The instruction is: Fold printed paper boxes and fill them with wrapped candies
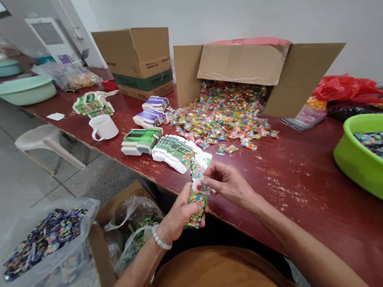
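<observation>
My left hand (178, 215) is closed around a small green printed packet (198, 205), held upright at the front edge of the red-brown table (304, 188). My right hand (227, 184) pinches the packet's top end, fingers pressed together. Just beyond the hands lies a fanned row of flat green-and-white packets (174, 152). A heap of small colourful wrapped sweets (223, 116) spills from a tipped cardboard box (248, 64) at the back of the table.
A lime green basin (370, 168) with dark printed packets stands at the right. A white mug (103, 127), stacked packets (141, 141), a second carton (138, 62) and pale green basins (23, 90) sit to the left. On the floor: a clear bag (36, 245), an open carton (131, 221), a white stool (43, 140).
</observation>
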Demonstrator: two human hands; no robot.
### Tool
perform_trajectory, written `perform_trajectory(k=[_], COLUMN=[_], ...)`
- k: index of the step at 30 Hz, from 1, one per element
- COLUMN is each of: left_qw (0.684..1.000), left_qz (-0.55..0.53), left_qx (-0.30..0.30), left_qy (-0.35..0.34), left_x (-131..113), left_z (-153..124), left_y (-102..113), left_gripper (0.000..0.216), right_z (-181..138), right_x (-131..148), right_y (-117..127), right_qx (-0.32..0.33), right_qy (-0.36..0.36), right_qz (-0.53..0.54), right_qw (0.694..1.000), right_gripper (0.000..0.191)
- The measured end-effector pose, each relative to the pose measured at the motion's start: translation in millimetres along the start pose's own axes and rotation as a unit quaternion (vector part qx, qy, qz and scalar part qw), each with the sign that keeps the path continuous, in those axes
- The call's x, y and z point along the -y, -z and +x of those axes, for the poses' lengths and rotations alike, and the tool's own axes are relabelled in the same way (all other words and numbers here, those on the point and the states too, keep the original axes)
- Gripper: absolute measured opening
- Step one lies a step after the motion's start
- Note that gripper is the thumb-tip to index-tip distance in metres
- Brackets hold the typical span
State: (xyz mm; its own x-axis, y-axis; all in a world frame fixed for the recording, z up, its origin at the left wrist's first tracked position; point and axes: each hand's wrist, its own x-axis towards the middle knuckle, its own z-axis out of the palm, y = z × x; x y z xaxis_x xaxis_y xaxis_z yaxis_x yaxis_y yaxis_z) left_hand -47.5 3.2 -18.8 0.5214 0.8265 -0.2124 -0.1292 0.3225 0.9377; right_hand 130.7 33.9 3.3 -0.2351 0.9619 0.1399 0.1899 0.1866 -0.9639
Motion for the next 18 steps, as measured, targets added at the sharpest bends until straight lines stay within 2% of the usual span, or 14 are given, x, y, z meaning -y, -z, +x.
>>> perform_trajectory(k=[3,5,6,7,9,11,13,16,18], left_qw=[0.999,0.997,0.995,0.993,0.988,0.985,0.984,0.98,0.978], left_qz=[-0.022,-0.057,-0.08,-0.103,-0.142,-0.164,-0.17,-0.182,-0.187], left_qx=[-0.011,-0.033,-0.044,-0.051,-0.052,-0.049,-0.057,-0.079,-0.087], left_qy=[-0.022,-0.04,-0.043,-0.041,-0.027,-0.016,-0.018,-0.018,-0.024], left_x=[-1,-3,-4,-5,-6,-6,-4,-1,0], left_z=[-1,0,0,1,3,5,6,8,8], left_y=[-4,-5,-5,-5,-6,-6,-8,-12,-14], left_gripper=[0.039,0.032,0.028,0.026,0.035,0.042,0.04,0.034,0.03], right_z=[-4,-4,-4,-3,-2,-2,-3,-6,-7], right_x=[3,6,7,7,5,0,-5,-9,-9], right_y=[-6,-4,-1,1,4,4,0,-8,-13], right_qx=[0.043,0.074,0.069,0.049,-0.001,-0.009,0.041,0.127,0.124], right_qy=[0.066,0.115,0.12,0.104,0.026,-0.046,-0.075,-0.086,-0.068], right_qz=[-0.086,-0.095,-0.08,-0.052,0.025,0.097,0.156,0.211,0.193], right_qw=[0.993,0.986,0.987,0.992,0.999,0.994,0.984,0.965,0.971], right_gripper=[0.011,0.016,0.018,0.02,0.022,0.032,0.041,0.042,0.032])
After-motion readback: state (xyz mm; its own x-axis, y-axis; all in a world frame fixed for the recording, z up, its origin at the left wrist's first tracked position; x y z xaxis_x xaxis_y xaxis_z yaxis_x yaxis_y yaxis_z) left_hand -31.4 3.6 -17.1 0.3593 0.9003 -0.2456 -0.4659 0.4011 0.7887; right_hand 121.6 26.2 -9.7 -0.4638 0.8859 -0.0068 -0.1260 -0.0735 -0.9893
